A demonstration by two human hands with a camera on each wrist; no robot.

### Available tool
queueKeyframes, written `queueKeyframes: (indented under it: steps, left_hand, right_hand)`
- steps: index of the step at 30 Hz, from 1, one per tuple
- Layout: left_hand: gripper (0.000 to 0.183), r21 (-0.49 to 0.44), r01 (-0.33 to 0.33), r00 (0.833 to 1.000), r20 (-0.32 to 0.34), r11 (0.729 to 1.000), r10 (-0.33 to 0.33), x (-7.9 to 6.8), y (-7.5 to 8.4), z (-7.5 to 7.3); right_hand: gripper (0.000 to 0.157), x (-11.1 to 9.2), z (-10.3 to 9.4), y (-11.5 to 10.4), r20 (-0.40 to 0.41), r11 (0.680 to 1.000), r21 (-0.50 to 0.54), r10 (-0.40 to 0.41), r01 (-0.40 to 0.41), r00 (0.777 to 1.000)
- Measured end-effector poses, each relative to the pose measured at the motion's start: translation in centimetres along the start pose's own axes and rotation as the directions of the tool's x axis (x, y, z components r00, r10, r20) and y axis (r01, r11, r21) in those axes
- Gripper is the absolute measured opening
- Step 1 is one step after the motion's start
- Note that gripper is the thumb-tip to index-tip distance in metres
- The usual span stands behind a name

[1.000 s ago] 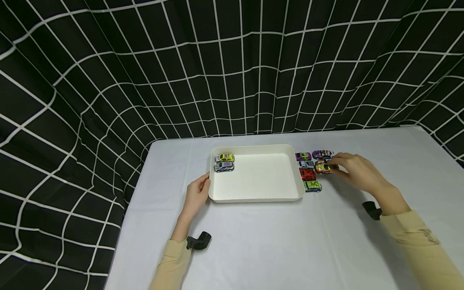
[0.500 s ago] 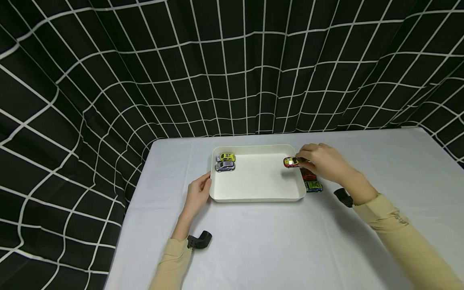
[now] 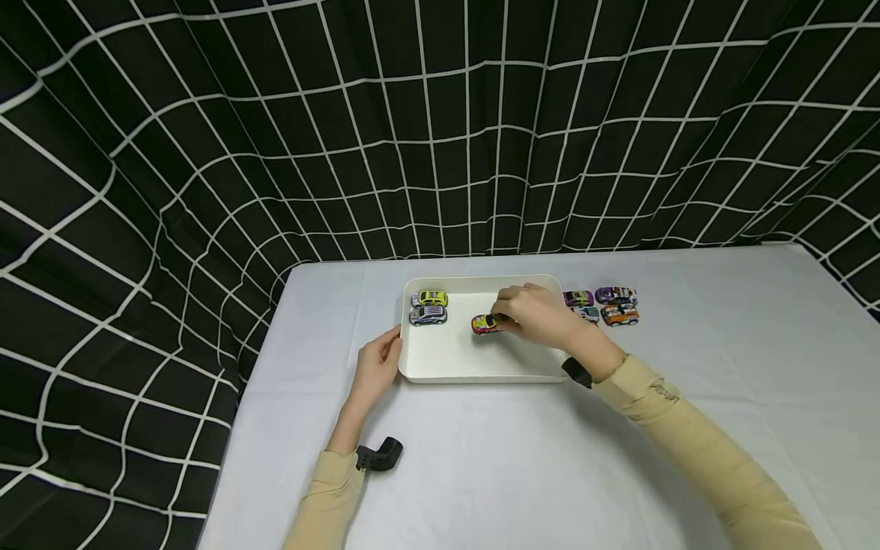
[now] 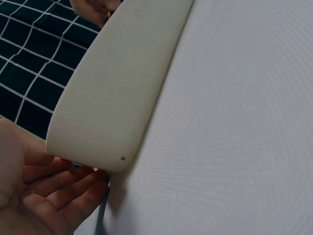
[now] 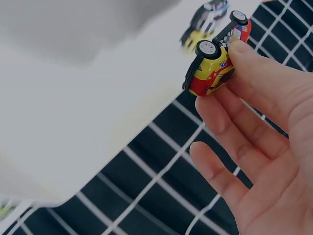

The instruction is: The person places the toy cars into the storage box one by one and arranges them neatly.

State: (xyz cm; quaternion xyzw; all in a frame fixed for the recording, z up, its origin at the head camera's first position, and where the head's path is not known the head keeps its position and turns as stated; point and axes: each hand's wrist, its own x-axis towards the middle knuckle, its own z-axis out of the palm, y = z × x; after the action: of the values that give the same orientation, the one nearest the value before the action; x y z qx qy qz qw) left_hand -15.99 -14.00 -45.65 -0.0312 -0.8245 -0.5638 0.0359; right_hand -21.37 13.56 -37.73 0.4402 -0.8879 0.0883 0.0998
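My right hand (image 3: pixel 532 313) pinches a red and yellow toy car (image 3: pixel 483 325) between thumb and fingers, above the floor of the white tray (image 3: pixel 454 359). In the right wrist view the toy car (image 5: pixel 215 61) shows its wheels. My left hand (image 3: pixel 376 363) touches the tray's left wall. Seen from the left wrist, the fingers (image 4: pixel 73 196) lie loosely against the tray's outer end. Inside the tray, at its far left corner, stand a yellow toy car (image 3: pixel 431 298) and a silver toy car (image 3: pixel 428 315) side by side.
Right of the tray are more toy cars: a purple and green one (image 3: pixel 578 298), a white one (image 3: pixel 587 313) partly hidden by my arm, a dark purple one (image 3: pixel 616 295) and an orange one (image 3: pixel 620 314). A black gridded curtain (image 3: pixel 481 153) hangs behind the white table (image 3: pixel 467 466).
My right hand has picked up the red and yellow toy car from the group on the right and carried it left over the tray. The left hand has stayed at the tray's left wall.
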Motion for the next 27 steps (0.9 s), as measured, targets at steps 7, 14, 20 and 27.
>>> queueKeyframes:
  steps: [7,14,20,27]
  left_hand:
    - [0.034,-0.017,-0.011,1.0,0.011,1.0,0.012,0.0,-0.1,-0.1]
    - [0.033,-0.023,-0.022,1.0,0.007,0.999,0.022,0.1,0.0,0.0]
    - [0.034,-0.009,-0.063,0.998,0.005,0.998,0.063,0.0,0.0,0.0]
    - [0.034,-0.003,-0.084,0.996,0.002,0.996,0.084,0.0,-0.1,0.0]
  right_hand:
    - [0.007,2.8,1.4,-1.3,0.082,1.0,-0.005,-0.019,0.02,0.996]
    - [0.008,5.0,2.4,-2.2,0.149,1.0,0.009,-0.03,0.029,0.988]
    - [0.009,6.5,3.2,-2.7,0.181,0.999,0.033,-0.028,0.022,0.983]
    - [0.013,7.9,3.8,-3.4,0.218,0.999,0.051,-0.03,0.02,0.975]
